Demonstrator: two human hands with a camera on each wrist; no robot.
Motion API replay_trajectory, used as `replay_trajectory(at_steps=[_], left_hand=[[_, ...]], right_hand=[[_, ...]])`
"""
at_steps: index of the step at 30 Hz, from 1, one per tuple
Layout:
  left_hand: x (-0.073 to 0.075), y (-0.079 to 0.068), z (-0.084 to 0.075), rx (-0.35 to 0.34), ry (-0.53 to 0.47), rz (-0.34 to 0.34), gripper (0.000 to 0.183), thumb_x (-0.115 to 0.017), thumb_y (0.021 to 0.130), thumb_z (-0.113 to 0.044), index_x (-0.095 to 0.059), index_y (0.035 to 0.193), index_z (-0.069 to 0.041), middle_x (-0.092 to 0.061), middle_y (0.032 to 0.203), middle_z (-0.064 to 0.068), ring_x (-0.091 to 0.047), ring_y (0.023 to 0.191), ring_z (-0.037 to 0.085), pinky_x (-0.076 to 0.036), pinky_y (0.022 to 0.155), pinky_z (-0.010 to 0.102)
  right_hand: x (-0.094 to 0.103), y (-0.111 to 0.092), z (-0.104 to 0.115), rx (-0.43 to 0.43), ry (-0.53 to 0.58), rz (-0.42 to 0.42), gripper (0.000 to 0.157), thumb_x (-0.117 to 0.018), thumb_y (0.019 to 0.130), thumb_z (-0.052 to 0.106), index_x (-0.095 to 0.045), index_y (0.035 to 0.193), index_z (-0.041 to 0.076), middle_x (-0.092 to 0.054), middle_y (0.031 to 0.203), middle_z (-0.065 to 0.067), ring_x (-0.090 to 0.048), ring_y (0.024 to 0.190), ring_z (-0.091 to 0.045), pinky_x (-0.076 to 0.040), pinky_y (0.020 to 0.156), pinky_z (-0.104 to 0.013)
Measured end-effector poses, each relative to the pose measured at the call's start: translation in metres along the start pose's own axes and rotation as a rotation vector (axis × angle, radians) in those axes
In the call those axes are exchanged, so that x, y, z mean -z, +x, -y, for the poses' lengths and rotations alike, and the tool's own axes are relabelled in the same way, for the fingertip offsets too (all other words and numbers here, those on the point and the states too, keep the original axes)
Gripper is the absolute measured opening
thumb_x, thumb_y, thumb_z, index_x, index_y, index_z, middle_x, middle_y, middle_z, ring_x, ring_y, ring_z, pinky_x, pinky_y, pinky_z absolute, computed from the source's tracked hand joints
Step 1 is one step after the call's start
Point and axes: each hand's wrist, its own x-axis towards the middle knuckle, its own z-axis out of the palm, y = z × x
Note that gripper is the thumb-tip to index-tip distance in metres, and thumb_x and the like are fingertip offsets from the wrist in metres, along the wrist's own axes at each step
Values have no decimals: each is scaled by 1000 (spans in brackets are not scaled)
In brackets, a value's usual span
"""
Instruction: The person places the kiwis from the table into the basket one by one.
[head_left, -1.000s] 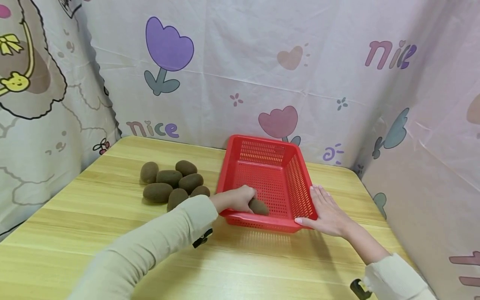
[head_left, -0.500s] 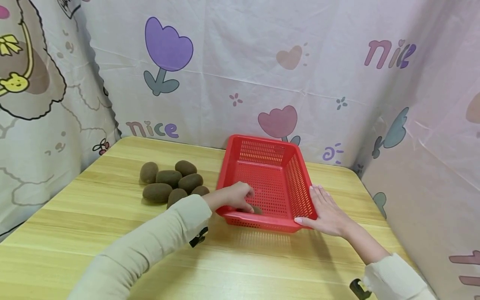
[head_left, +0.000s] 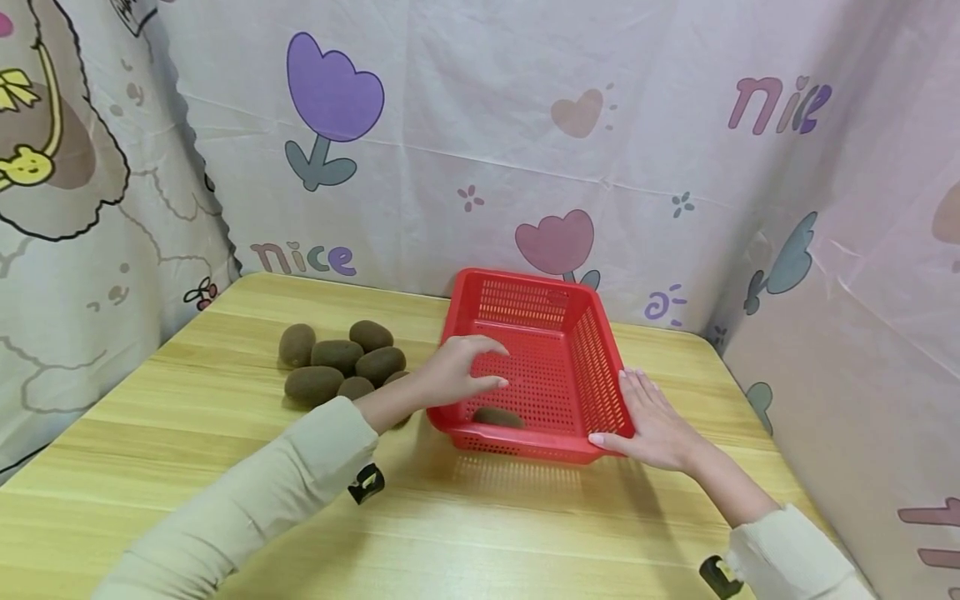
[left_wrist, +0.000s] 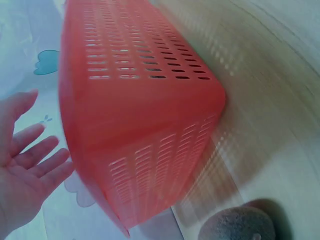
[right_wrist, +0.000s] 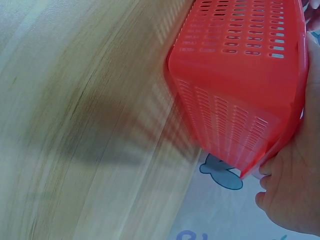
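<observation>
A red plastic basket [head_left: 528, 354] with slotted walls stands on the wooden table, and one brown kiwi [head_left: 498, 417] lies inside against its near wall. Above the basket's left rim hovers my left hand [head_left: 456, 372], thumb and fingers spread apart around nothing. In the left wrist view that hand [left_wrist: 30, 172] appears with its palm and fingers free beside the basket. My right hand [head_left: 658, 429] rests on the near right corner, its fingers straight along the right rim and thumb over the front rim. The right wrist view has this hand [right_wrist: 295, 187] against the rim.
Several kiwis [head_left: 315, 385] lie clustered on the table [head_left: 420, 533] left of the basket, the nearest partly hidden by my left forearm. A patterned curtain [head_left: 450, 108] hangs right behind the basket and along both sides.
My left hand has let go of the kiwi, leaving it in the basket, and has risen up and back toward the left rim. The right hand stays in place.
</observation>
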Motion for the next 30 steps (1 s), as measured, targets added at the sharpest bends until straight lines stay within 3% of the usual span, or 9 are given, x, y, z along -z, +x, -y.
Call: replay_trajectory(at_steps=[11,18,24,30], left_hand=[[8,-33,15,56,-57,-253,46,-66,81,-24,-54,121,-5,-51,130,13,-47,122,28,-44,95,44],[11,-63,39,50,7,-402,47,-69,79,-21,-56,119,-1,-52,128,16,-48,120,30,-42,97,44],[14,-87,58,51,29,-494,51,-72,75,-15,-54,120,1,-50,128,19,-48,119,33,-39,98,47],[10,-107,76,100,48,-509,56,-72,74,-15,-50,122,4,-48,129,23,-45,119,38,-38,97,51]], right_hand=[[-1,1,-1,2,0,-1,104,-55,76,59,-9,142,-7,-11,148,-27,-6,136,-43,-13,108,-59],[-1,1,-1,6,-7,-3,104,-55,77,59,-9,141,-8,-10,148,-28,-5,136,-43,-12,109,-58],[0,1,-1,7,-2,-3,104,-55,77,59,-9,141,-8,-10,148,-28,-5,136,-43,-12,109,-58],[0,0,-1,4,7,0,104,-55,76,59,-8,142,-7,-10,148,-27,-6,136,-43,-13,108,-59]])
